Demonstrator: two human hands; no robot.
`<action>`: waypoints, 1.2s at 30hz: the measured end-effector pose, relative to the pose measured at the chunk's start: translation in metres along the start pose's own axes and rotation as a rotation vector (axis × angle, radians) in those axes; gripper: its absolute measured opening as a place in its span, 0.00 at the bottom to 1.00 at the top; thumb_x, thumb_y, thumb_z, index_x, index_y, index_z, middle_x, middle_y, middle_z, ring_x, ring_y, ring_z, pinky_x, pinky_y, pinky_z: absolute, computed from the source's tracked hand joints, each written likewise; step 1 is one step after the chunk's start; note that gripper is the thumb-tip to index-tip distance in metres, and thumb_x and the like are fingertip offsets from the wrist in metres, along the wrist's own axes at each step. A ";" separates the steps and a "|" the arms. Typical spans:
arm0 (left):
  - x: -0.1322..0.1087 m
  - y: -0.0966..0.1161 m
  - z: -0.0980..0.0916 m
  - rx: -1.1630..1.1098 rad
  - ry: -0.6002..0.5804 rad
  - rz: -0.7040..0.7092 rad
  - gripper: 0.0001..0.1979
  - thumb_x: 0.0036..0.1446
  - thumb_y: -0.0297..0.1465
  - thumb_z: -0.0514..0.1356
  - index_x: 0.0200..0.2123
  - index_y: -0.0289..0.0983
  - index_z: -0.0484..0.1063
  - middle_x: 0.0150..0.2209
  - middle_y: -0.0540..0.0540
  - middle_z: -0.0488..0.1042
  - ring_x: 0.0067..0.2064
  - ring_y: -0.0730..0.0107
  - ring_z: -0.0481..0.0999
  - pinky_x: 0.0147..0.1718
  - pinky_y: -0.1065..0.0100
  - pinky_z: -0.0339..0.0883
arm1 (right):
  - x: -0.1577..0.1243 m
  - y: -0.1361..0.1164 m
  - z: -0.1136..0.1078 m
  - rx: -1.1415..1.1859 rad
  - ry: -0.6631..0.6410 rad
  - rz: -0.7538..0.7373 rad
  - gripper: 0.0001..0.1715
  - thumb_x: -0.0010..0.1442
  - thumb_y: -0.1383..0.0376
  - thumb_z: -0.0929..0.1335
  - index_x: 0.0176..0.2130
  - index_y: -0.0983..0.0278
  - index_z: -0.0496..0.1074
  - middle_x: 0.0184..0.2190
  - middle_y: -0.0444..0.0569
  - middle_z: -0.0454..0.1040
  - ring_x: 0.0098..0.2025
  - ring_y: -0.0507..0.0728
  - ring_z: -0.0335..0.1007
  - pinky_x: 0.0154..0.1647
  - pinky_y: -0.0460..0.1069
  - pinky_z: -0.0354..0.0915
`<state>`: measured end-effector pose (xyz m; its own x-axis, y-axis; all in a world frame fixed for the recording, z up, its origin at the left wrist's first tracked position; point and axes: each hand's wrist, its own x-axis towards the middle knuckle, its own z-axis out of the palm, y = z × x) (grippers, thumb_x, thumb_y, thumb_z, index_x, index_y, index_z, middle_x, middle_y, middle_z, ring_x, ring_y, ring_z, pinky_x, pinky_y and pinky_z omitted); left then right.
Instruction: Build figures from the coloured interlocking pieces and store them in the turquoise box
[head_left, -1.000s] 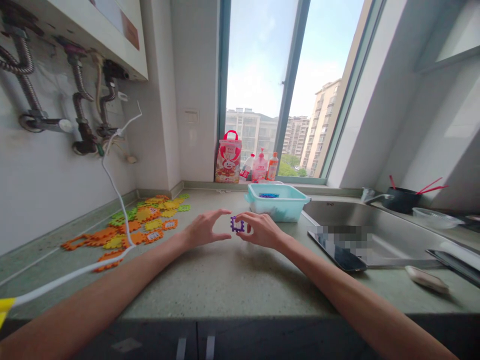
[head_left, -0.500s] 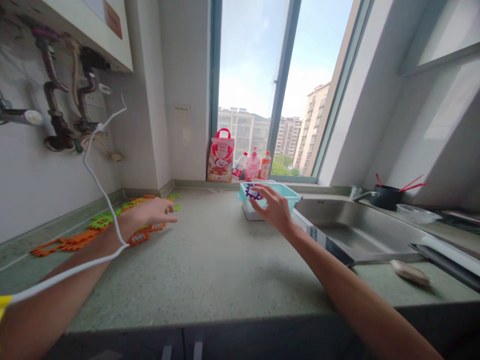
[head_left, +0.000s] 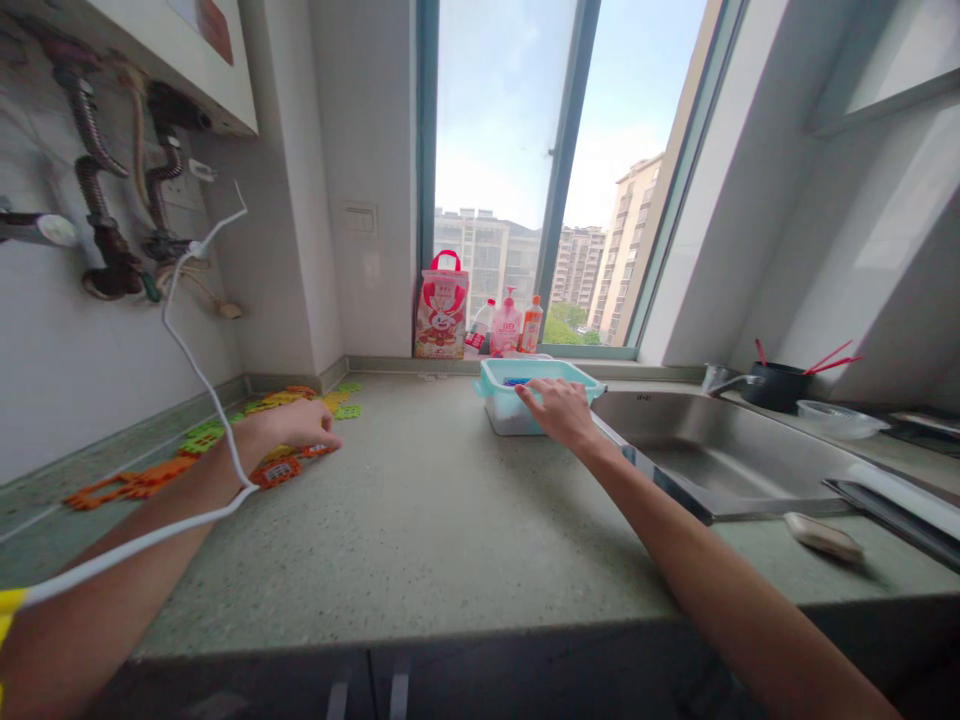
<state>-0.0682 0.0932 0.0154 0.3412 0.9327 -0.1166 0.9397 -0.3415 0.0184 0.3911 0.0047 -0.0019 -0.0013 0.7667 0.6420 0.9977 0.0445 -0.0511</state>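
Note:
My right hand lies over the near rim of a teal plastic bin, fingers stretched out toward its inside; I see nothing in it. Blue pieces show inside the bin. My left hand rests low on the counter at the near end of a spread of orange, yellow and green foam puzzle tiles, fingers lying over an orange tile. The purple tile is not visible.
A white cable hangs from the wall pipes across my left forearm. A steel sink lies right of the bin, with a bar on its near edge. A red bag and bottles stand on the sill.
My right hand carried the purple tile from the counter's middle to the bin and now shows none. My left hand swung left and settled onto the coloured tiles.

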 end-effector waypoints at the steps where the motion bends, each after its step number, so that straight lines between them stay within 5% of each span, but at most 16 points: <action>1: 0.000 0.001 0.000 -0.005 -0.001 -0.003 0.19 0.47 0.45 0.62 0.33 0.35 0.79 0.36 0.40 0.81 0.36 0.57 0.78 0.29 0.66 0.59 | 0.000 -0.001 0.000 -0.013 -0.020 0.004 0.28 0.75 0.46 0.59 0.48 0.58 0.80 0.48 0.53 0.82 0.52 0.66 0.74 0.55 0.59 0.57; 13: 0.002 0.031 0.012 -0.033 0.069 0.065 0.15 0.49 0.43 0.61 0.29 0.36 0.77 0.31 0.43 0.80 0.32 0.60 0.76 0.28 0.66 0.58 | -0.004 -0.007 0.000 0.039 0.033 -0.041 0.26 0.74 0.47 0.62 0.55 0.58 0.77 0.51 0.54 0.81 0.55 0.69 0.73 0.62 0.66 0.57; 16: 0.000 0.048 0.016 -0.101 0.080 0.129 0.14 0.50 0.44 0.62 0.29 0.38 0.76 0.32 0.45 0.80 0.33 0.62 0.76 0.29 0.67 0.59 | -0.006 -0.014 0.002 0.135 0.133 -0.144 0.23 0.71 0.52 0.67 0.59 0.59 0.74 0.58 0.55 0.77 0.59 0.70 0.69 0.67 0.69 0.53; 19: -0.001 0.063 0.023 -0.172 0.099 0.220 0.15 0.53 0.44 0.62 0.32 0.38 0.76 0.32 0.46 0.80 0.34 0.63 0.77 0.31 0.67 0.61 | -0.009 -0.026 0.001 0.291 0.189 -0.346 0.21 0.68 0.60 0.69 0.58 0.60 0.74 0.60 0.55 0.75 0.62 0.67 0.67 0.65 0.64 0.60; 25: -0.005 0.091 0.038 -0.242 0.191 0.464 0.15 0.61 0.45 0.61 0.37 0.39 0.78 0.34 0.48 0.79 0.34 0.66 0.75 0.32 0.69 0.62 | -0.028 -0.061 0.008 0.564 -0.086 -0.701 0.12 0.68 0.64 0.69 0.50 0.58 0.78 0.55 0.51 0.79 0.56 0.60 0.74 0.61 0.57 0.67; 31: -0.011 0.125 0.054 -0.327 0.334 0.783 0.13 0.69 0.40 0.60 0.44 0.41 0.82 0.43 0.45 0.81 0.44 0.65 0.79 0.47 0.67 0.69 | -0.045 -0.078 0.034 0.632 -0.305 -0.646 0.21 0.63 0.63 0.73 0.55 0.60 0.75 0.58 0.55 0.77 0.59 0.63 0.74 0.62 0.58 0.68; 34: -0.012 0.139 0.063 -0.335 0.339 1.008 0.15 0.73 0.34 0.55 0.47 0.41 0.82 0.47 0.44 0.83 0.51 0.64 0.79 0.55 0.66 0.68 | -0.047 -0.079 0.040 0.706 -0.374 -0.580 0.17 0.64 0.61 0.72 0.52 0.62 0.75 0.49 0.53 0.81 0.49 0.61 0.78 0.53 0.54 0.71; 36: -0.012 0.144 0.066 -0.252 0.401 1.016 0.14 0.74 0.32 0.55 0.47 0.42 0.83 0.47 0.45 0.83 0.52 0.64 0.79 0.56 0.64 0.68 | -0.047 -0.080 0.039 0.722 -0.410 -0.549 0.14 0.64 0.61 0.71 0.49 0.62 0.76 0.44 0.51 0.82 0.44 0.59 0.78 0.48 0.52 0.71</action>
<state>0.0613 0.0252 -0.0461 0.8921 0.2197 0.3947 0.1830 -0.9746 0.1290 0.3091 -0.0100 -0.0584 -0.6096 0.6788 0.4095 0.5711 0.7343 -0.3669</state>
